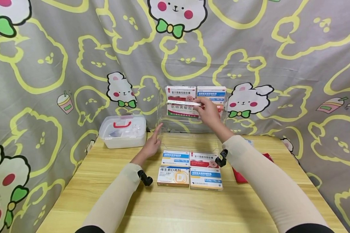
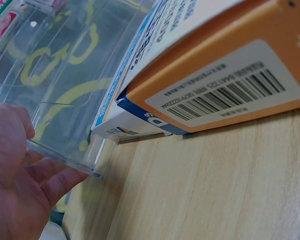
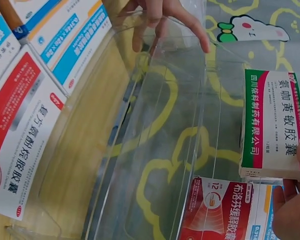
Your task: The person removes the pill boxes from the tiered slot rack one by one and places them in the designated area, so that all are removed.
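Observation:
My right hand (image 1: 209, 113) pinches one end of a white medicine box with a green and red band (image 3: 270, 122), at the upper tier of a clear plastic display rack (image 1: 189, 137). Behind that box stand a red-and-white box (image 1: 176, 92) and a blue-and-white box (image 1: 211, 93). A red medicine box (image 3: 215, 207) sits beside the held one in the right wrist view. My left hand (image 1: 150, 147) holds the rack's left side edge, thumb in front and fingers behind in the left wrist view. The rack's lower tiers show bare clear plastic.
In front of the rack, medicine boxes lie on the wooden table (image 1: 128, 207): two blue-and-white (image 1: 205, 178), one red-and-white (image 1: 202, 160), one orange-and-white (image 1: 173, 176). A lidded clear plastic case (image 1: 122, 132) stands left. A red item (image 1: 240, 174) lies partly under my right forearm. A patterned curtain hangs behind.

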Motion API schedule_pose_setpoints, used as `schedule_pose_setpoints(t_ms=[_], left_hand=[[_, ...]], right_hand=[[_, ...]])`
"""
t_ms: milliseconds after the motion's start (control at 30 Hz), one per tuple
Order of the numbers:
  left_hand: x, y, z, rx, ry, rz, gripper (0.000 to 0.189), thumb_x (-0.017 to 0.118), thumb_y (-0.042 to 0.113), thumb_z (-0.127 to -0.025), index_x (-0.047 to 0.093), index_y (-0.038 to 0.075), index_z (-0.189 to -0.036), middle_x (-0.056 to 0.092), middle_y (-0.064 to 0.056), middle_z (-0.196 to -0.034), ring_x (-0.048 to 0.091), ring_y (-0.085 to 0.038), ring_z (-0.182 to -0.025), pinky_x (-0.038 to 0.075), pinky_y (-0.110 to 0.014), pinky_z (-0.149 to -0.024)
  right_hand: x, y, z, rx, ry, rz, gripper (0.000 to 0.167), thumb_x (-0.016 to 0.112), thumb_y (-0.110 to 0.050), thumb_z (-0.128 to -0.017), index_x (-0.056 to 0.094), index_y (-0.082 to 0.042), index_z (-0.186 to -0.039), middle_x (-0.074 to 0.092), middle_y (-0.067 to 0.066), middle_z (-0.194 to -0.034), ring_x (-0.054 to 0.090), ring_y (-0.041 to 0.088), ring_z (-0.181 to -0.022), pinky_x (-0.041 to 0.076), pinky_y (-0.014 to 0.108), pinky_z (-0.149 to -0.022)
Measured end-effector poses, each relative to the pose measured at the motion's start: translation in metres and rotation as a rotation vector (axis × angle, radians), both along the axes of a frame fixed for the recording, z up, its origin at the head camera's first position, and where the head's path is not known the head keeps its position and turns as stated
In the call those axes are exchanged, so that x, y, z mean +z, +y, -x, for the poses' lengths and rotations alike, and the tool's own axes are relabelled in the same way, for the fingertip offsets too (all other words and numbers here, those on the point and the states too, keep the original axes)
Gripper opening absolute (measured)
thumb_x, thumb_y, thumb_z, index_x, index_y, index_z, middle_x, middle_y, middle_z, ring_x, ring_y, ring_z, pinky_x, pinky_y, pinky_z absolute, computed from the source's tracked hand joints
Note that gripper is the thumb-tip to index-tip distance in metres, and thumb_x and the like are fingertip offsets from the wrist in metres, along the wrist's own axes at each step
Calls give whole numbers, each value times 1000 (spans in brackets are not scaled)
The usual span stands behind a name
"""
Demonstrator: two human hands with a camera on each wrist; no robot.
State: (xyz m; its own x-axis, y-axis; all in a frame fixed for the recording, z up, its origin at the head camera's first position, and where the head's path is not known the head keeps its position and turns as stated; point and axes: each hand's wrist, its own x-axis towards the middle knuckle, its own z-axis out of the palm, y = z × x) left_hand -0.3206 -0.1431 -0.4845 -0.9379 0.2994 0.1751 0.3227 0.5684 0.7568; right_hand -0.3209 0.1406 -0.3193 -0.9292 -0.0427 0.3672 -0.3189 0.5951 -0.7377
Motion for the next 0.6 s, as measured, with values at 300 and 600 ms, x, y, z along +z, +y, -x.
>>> schedule_pose_setpoints(t_ms=[300,600], left_hand=[[-2,0,2,10,-13,2,85,40,-3,-104,0,42,-165,19,-17,-170,37,-13,-47,40,-27,-49],[-2,0,3,15,-30,6,93,40,-2,-105,-5,59,-158,17,-13,-172,36,-13,-48,40,-28,-51]], right_hand=[[-9,7,-19,48,7,-1,27,68,-16,-100,70,-9,-127,67,10,-129,61,24,-95,51,37,-79],[-25,11,-45,81,-25,6,23,69,-18,-100,71,-12,-122,69,8,-113,63,24,-93,52,37,-76]])
